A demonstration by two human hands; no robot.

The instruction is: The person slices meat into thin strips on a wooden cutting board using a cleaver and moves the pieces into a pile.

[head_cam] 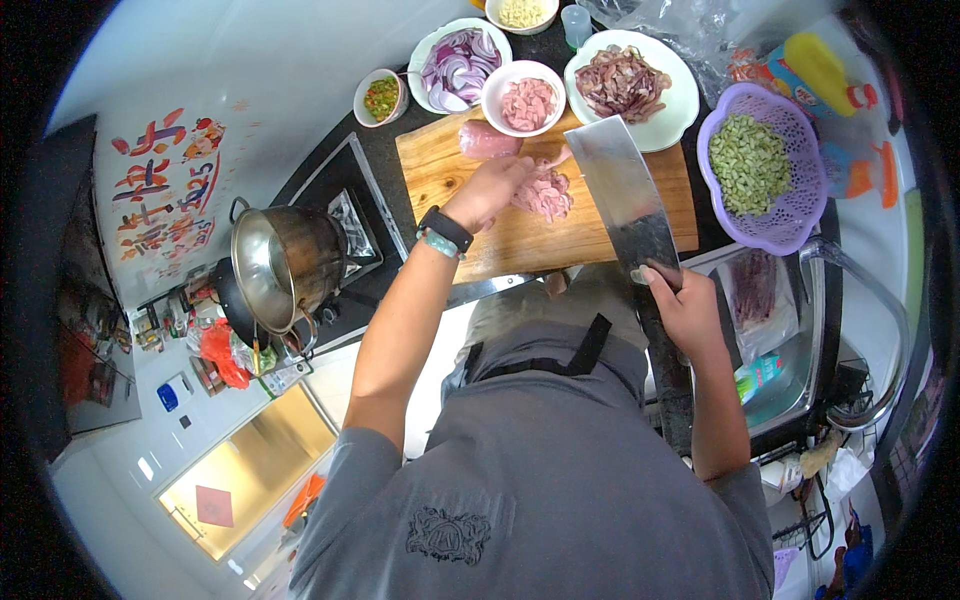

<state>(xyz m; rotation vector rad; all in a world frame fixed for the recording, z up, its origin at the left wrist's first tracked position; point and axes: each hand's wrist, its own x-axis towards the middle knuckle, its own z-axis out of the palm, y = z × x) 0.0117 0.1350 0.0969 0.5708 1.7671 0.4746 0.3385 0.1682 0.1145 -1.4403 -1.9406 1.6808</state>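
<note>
My right hand [686, 307] grips the wooden handle of a broad cleaver [622, 187]. The blade points away from me and hangs over the right part of the wooden cutting board [442, 225]. On the board, my left hand [495, 191] reaches in with curled fingers against a small heap of sliced raw meat [545, 196]. Whether any slices are pinched in those fingers is hidden. Just beyond that hand lies an uncut piece of pink meat [489, 140]. A white bowl [491, 105] of cut meat stands at the board's far edge.
Beyond the board are plates of sliced red onion [461, 67] and dark meat strips [622, 82], plus bowls of chopped peppers [382, 99] and minced garlic [521, 11]. A purple colander [814, 180] holds diced green vegetable. Left is a steel pot [292, 262] on the stove; right, a sink [795, 375].
</note>
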